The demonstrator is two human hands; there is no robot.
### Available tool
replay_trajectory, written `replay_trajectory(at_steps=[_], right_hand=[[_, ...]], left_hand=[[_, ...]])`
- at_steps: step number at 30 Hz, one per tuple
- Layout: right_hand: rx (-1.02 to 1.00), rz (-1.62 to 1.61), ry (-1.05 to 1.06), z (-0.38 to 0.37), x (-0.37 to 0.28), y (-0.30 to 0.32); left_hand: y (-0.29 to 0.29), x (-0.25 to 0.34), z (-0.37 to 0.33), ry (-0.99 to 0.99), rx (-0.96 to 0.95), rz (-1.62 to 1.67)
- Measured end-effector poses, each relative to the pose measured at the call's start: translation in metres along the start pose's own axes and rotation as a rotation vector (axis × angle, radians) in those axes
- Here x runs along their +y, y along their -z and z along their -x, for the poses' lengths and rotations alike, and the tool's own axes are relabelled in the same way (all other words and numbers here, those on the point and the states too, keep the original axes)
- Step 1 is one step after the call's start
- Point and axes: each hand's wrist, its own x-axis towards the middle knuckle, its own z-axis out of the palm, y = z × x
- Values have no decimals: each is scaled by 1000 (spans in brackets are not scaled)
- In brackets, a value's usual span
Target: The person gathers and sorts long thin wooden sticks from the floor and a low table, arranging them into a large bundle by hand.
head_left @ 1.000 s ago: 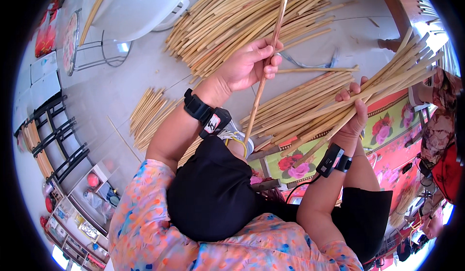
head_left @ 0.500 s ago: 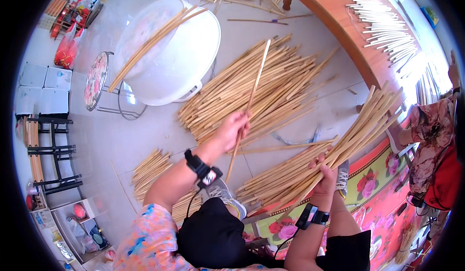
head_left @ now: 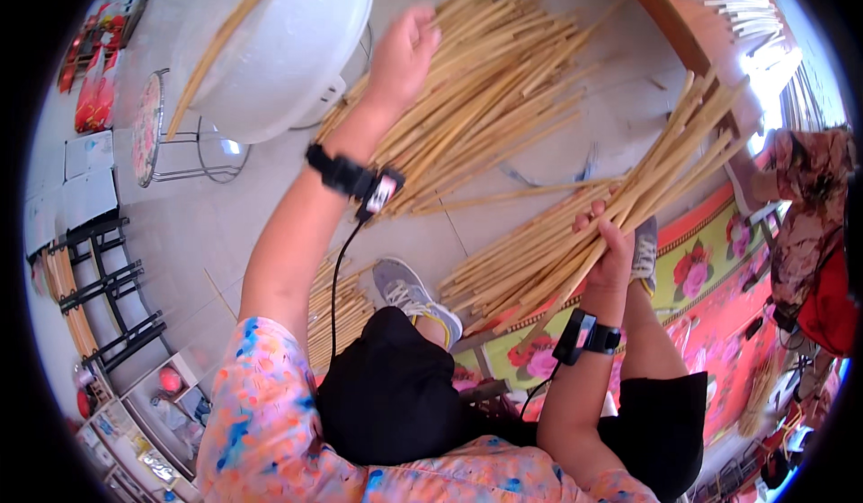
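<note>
My left hand [head_left: 404, 61] reaches out over the left edge of a large pile of pale wooden sticks [head_left: 485, 89] on the floor. Its fingers are loosely bent and slightly blurred, and no stick shows in them. My right hand [head_left: 609, 249] is closed round a bundle of long sticks [head_left: 661, 175], tilted up toward the far right. Under that bundle, more sticks [head_left: 521, 274] lie beside my right foot. A shorter bundle of sticks [head_left: 337, 314] sits left of my left shoe, partly hidden by my arm and knee.
A big white basin [head_left: 279, 53] at the far left has several sticks [head_left: 220, 49] across it. Beside it is a round metal-legged stool [head_left: 148, 130]. White sticks [head_left: 733, 0] lie on a wooden table [head_left: 661, 13]. Another person's patterned clothing [head_left: 814, 179] shows at right, near a floral mat [head_left: 692, 278].
My left hand has moved up and away over the pile, and the single stick it held is no longer in it. My right hand still grips its bundle. The view has shifted.
</note>
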Motion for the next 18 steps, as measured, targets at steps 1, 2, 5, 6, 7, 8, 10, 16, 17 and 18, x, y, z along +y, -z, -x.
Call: replay_trajectory(at_steps=[1,2,5,6,7,8,10,16,17,18], right_hand=[[18,13,-10,2,-1,5],[3,67,-38,4,0,8],[58,59,-27,2,3,12],[71,6,-16,1,2,12],[83,6,-12,0,2,14],[93,6,-9,0,1,16],[104,18,-4,1,-1,20],[125,13,-4,1,-1,29],[123,13,-5,1,-1,32],[121,12,-2,0,-2,34]], left_hand=[[-10,-12,38,0,-94,-43],[-12,-17,75,-3,-182,-104],[-18,-43,176,25,-564,-278],[-23,-46,199,51,-596,-320],[-30,-44,217,73,-626,-364],[-36,-45,229,96,-655,-407],[-47,-44,232,98,-636,-533],[-57,-70,233,2,-576,-769],[-57,-70,234,10,-602,-782],[-56,-68,232,37,-622,-727]])
